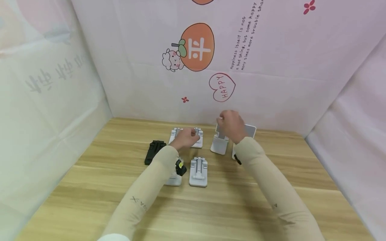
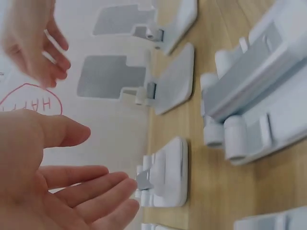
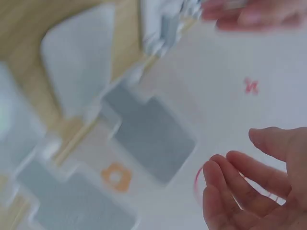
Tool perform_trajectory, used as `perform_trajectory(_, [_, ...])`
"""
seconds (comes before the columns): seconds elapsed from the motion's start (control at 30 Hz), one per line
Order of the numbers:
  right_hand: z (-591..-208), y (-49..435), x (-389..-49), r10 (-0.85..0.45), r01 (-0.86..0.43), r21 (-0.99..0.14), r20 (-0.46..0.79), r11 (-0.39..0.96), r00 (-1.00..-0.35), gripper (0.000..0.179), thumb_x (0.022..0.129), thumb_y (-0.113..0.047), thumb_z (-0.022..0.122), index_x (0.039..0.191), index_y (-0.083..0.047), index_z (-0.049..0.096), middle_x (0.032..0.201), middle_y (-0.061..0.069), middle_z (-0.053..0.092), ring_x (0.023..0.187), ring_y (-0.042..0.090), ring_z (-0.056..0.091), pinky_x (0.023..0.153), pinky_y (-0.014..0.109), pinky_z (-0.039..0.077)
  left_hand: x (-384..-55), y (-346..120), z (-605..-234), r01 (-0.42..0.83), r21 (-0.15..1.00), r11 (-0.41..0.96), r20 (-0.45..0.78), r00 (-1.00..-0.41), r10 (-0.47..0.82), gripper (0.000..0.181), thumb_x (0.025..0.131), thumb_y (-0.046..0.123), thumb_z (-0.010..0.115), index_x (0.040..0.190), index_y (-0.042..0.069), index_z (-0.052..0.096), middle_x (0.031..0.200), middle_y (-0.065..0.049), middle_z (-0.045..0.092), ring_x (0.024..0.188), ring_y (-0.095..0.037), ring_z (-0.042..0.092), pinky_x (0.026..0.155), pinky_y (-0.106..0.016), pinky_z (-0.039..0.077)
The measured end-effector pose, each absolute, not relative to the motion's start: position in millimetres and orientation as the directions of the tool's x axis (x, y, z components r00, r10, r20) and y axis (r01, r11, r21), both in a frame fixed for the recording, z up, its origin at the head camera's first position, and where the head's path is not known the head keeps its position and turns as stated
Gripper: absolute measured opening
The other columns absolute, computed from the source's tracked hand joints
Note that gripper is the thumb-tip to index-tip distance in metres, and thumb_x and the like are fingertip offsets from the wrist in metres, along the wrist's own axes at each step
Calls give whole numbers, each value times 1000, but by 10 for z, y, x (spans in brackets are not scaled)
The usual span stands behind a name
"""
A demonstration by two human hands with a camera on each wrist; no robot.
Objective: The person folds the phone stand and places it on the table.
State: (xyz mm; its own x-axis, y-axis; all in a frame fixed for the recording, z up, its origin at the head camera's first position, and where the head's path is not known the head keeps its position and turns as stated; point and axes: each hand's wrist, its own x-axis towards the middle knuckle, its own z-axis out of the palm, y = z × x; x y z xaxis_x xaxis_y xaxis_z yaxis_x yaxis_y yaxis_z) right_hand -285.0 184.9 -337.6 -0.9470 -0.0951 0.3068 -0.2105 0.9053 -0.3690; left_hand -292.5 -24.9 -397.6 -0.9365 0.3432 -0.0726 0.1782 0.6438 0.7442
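Note:
Above the folded white phone stands at the back, my left hand (image 1: 186, 138) holds nothing. Its fingers look relaxed, with thumb and fingertips apart in the left wrist view. My right hand (image 1: 232, 125) hovers before two unfolded white phone stands, partly covering them in the head view. In the right wrist view its fingers curl loosely around nothing. One unfolded phone stand (image 1: 219, 147) has a grey-padded upright plate; the other phone stand (image 1: 251, 130) stands to its right. A folded phone stand (image 1: 198, 172) lies nearer the front, and another folded phone stand (image 1: 173, 180) is partly hidden by the left wrist.
A black folded phone stand (image 1: 154, 150) lies left of the left hand. All of them are on a wooden table (image 1: 241, 214). Printed cloth (image 1: 150, 90) rises behind the table, with pale cloth walls at both sides.

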Motion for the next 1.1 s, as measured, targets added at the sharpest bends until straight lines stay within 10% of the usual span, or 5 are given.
perform_trajectory(0.27, [-3450, 2198, -2989, -143, -208, -238, 266, 949, -953, 24, 105, -9, 57, 112, 7, 74, 113, 26, 75, 103, 40, 71, 92, 55, 60, -2848, -283, -4043, 125, 849, 513, -78, -931, 356, 52, 110, 27, 54, 153, -1, 50, 152, -19, 58, 143, -36, 54, 119, -49, 48])
perform_trajectory(1.1, [-3351, 2260, -3044, -100, -283, -482, 370, 829, -923, 16, 104, 0, 62, 107, 8, 76, 106, 26, 76, 91, 35, 68, 80, 45, 58, -2721, -156, -4121, -32, 976, 215, -109, -929, 353, 44, 110, 16, 53, 150, -4, 52, 152, -22, 57, 140, -36, 58, 119, -46, 49])
